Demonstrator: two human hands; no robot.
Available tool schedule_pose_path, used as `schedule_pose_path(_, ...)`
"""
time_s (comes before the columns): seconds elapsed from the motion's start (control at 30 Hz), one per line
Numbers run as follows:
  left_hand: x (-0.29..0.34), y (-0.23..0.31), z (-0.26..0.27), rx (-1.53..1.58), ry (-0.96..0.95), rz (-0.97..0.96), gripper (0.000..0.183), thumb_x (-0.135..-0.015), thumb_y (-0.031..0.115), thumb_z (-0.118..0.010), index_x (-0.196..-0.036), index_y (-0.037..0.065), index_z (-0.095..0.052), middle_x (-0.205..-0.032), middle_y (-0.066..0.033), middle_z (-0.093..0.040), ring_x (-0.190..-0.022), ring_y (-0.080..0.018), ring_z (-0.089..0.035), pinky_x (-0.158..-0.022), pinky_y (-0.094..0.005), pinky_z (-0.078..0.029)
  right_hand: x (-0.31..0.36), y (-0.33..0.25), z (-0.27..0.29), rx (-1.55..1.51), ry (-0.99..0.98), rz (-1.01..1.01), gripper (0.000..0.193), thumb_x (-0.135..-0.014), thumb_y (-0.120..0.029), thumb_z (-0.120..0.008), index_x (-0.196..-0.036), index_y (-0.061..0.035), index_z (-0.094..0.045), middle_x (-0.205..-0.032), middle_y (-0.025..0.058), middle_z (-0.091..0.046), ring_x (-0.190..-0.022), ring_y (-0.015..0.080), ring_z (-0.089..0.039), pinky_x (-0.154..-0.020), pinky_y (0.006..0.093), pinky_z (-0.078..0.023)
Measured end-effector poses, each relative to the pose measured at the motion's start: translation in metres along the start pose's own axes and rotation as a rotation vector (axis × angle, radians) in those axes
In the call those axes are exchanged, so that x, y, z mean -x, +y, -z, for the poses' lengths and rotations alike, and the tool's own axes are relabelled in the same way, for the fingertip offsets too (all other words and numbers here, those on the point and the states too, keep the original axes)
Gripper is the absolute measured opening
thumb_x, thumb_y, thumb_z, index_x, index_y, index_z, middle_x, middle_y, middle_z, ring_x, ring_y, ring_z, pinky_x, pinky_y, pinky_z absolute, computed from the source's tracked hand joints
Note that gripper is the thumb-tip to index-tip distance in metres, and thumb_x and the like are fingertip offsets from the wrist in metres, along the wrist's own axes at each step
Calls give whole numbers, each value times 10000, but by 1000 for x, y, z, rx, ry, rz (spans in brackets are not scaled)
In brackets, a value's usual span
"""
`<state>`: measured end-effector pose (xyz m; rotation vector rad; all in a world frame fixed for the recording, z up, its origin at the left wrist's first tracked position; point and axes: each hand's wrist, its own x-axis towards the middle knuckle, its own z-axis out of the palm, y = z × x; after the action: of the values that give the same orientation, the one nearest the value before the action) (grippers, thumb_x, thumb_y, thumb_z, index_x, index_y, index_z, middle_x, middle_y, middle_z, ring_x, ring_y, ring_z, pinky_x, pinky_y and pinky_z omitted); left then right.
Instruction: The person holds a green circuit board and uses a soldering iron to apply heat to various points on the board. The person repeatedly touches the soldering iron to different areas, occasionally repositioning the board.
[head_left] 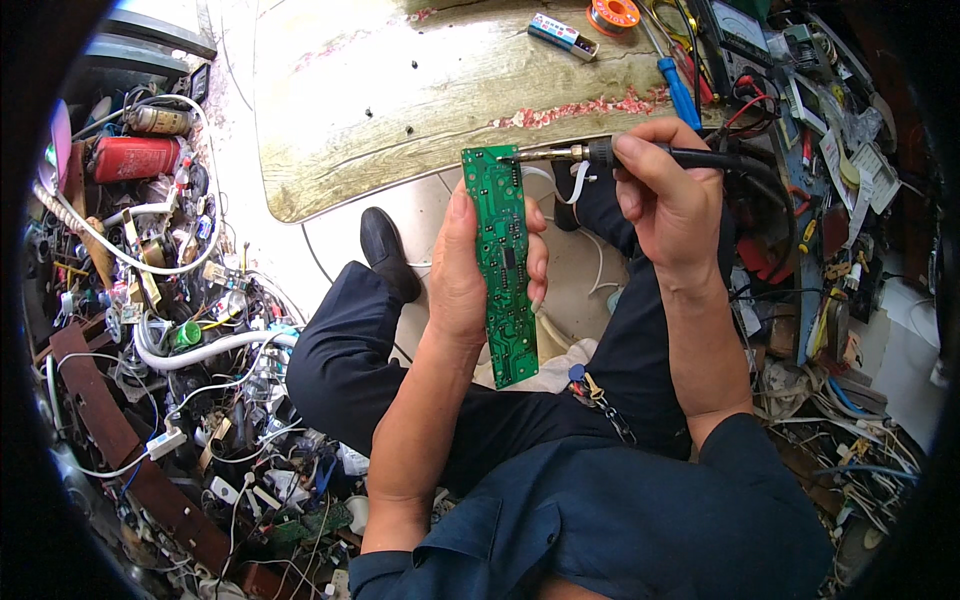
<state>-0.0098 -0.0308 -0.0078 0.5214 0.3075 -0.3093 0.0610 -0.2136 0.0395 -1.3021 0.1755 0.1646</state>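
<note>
A long, narrow green circuit board [508,275] stands nearly upright over my lap, gripped along its edges by my left hand [465,265]. The thumb lies on its left edge and the fingers curl round the right. In my right hand [665,195] is a soldering iron [600,153], pinched by its dark handle near the metal barrel. Its tip meets or hovers just over the upper end of the board; contact cannot be told. Small dark chips and rows of solder points cover the board face.
Beyond my knees is a worn wooden table [350,120] with several tiny black parts, a small printed box [563,37], an orange solder spool [612,14] and a blue-handled screwdriver [678,90]. An analog meter [740,35] stands far right. Heaped cables and scrap parts crowd both sides.
</note>
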Motion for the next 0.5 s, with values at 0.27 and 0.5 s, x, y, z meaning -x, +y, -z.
schedule_pose_path(0.27, -1, 0, -7, -117, 28, 4, 631, -1031, 636, -321, -1119, 39, -504, -734, -103, -565, -462, -162, -538, -396, -262, -467, -5, 2, 2, -90, 20, -14, 101, -865, -100, -739, -886, -27, -671, -658, 43, -623, -457, 86, -527, -416, 214, -409)
schedule_pose_path(0.5, -1, 0, 0, 0, -28, 4, 520, -1063, 544, -361, -1347, 110, -383, -971, -133, -582, -580, -162, -607, -419, -276, -505, -4, 2, 1, -90, 23, -15, 99, -865, -91, -739, -887, -23, -670, -660, 45, -621, -463, 86, -535, -417, 211, -407)
